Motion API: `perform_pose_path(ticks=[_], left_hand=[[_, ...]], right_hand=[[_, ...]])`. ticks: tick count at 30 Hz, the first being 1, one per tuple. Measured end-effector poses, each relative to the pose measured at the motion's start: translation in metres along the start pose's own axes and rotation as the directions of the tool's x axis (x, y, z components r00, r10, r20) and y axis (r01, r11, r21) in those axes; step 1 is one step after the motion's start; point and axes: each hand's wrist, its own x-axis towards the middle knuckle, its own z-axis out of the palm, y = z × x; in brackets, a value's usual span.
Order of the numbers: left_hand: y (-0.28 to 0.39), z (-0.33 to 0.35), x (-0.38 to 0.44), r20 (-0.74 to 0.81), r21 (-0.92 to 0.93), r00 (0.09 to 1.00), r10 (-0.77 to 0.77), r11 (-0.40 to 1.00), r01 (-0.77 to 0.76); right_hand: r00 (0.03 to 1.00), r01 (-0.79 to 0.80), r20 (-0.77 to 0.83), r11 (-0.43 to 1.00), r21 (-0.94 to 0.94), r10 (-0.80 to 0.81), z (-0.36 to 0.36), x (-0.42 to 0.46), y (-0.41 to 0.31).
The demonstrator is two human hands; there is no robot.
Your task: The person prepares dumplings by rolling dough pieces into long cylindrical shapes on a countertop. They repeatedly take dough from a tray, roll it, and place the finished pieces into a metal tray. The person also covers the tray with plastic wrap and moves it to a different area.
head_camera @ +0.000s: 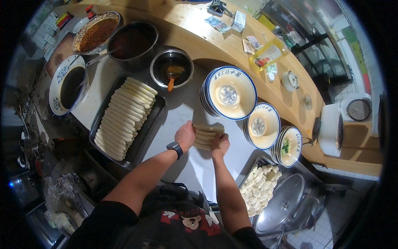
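Observation:
Several soft dough strips (203, 136) lie side by side just above the white marble-look worktop (180, 109). My left hand (185, 136), with a dark watch on its wrist, grips their left ends. At the opposite end my right hand (220, 144) pinches the strips; its fingers cover the tips. To the left, a black metal tray (150, 127) holds a long row of more dough strips (116, 121). Beyond my left hand, an orange-handled brush (171, 81) rests in a steel bowl (152, 73) of dark liquid.
Stacked blue-rimmed bowls (217, 99) stand beyond my right hand, with smaller stacks (267, 133) (297, 144) beside them. Dumplings (261, 186) and a steel pot lid (281, 205) are at right. Sauce bowls (56, 93) stand left. A raised wooden counter (186, 34) bears an oil bottle (267, 55).

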Motion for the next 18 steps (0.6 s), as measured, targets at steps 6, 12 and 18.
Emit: perform_pose_path(ticks=[6, 12, 18], left_hand=[[-0.002, 0.005, -0.004, -0.018, -0.064, 0.999, -0.044, 0.997, 0.042], [0.002, 0.008, -0.003, 0.101, -0.024, 0.993, -0.068, 0.997, 0.071], [-0.029, 0.013, 0.011, 0.188, -0.200, 0.982, -0.007, 0.979, 0.045]], right_hand=[[0.994, 0.064, -0.085, 0.996, -0.064, -0.069, 0.005, 0.011, 0.010], [0.989, 0.079, 0.134, 0.993, -0.093, -0.066, -0.004, 0.031, 0.009], [0.905, 0.393, 0.181, 0.919, -0.015, -0.384, -0.055, -0.016, -0.099]])
